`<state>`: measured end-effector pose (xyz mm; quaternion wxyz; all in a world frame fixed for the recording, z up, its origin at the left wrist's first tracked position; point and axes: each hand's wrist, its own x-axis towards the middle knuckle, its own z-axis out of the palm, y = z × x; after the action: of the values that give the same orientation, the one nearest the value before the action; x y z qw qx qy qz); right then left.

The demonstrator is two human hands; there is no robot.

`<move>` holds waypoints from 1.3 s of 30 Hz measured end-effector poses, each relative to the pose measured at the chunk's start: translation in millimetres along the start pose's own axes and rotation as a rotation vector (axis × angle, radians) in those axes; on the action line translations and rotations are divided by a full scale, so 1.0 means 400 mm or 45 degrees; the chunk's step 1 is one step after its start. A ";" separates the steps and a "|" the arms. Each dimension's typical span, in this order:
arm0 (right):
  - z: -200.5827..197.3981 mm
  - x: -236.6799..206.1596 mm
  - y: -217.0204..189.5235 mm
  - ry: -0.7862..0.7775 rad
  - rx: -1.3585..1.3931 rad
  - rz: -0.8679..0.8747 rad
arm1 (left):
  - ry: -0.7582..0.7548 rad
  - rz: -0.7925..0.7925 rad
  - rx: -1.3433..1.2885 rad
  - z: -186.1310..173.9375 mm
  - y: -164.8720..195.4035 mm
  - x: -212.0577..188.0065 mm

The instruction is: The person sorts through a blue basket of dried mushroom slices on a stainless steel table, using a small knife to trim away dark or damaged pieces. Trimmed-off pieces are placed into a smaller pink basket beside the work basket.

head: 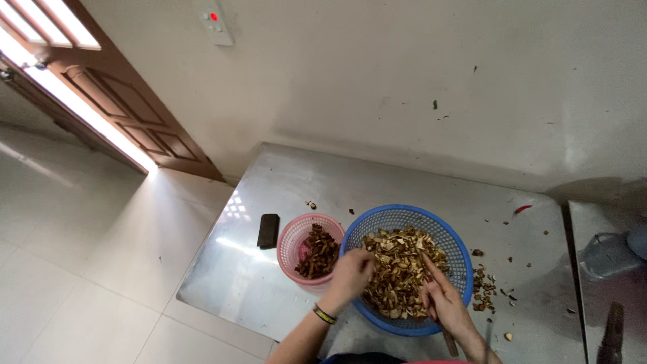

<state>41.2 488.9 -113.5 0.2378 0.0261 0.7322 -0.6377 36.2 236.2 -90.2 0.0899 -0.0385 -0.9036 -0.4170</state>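
A blue plastic basket [453, 236] full of brown dried pieces stands on a steel table [283, 182]. To its left sits a smaller pink basket [288, 237] holding darker brown pieces. My left hand [352, 271], with a yellow and black wristband, rests on the blue basket's left rim, its fingers curled into the pile; whether it grips a piece is hidden. My right hand [438, 295] lies inside the blue basket on the right side of the pile, fingers stretched out and touching the pieces.
A dark rectangular block [268, 230] lies left of the pink basket. Loose brown scraps [484, 286] are scattered right of the blue basket, and a small red bit [523, 209] farther back. A wall runs behind the table, a wooden door [128, 114] at left, tiled floor below.
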 end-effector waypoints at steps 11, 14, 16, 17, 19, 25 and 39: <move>0.004 0.035 -0.004 -0.049 0.035 0.003 | -0.183 -0.365 1.100 -0.228 -0.193 0.039; 0.020 0.035 -0.012 -0.024 0.001 0.032 | -0.320 -0.423 1.182 -0.228 -0.185 0.056; 0.029 0.025 -0.017 -0.018 -0.005 0.035 | -0.307 -0.409 1.205 -0.231 -0.174 0.062; 0.033 0.019 -0.019 -0.023 -0.002 0.019 | -0.301 -0.388 1.214 -0.233 -0.168 0.063; 0.037 0.006 -0.019 -0.038 0.010 -0.023 | -0.287 -0.342 1.237 -0.232 -0.153 0.059; 0.022 -0.035 0.013 -0.055 0.040 -0.050 | -0.263 -0.292 1.129 -0.202 -0.128 0.029; -0.016 -0.063 0.054 -0.129 0.155 -0.132 | -0.328 -0.719 -0.581 -0.176 -0.067 0.074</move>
<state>69.1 505.6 -123.4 0.2392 -0.0298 0.6795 -0.6930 12.6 165.1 -59.6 -0.1534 0.1407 -0.7666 -0.6074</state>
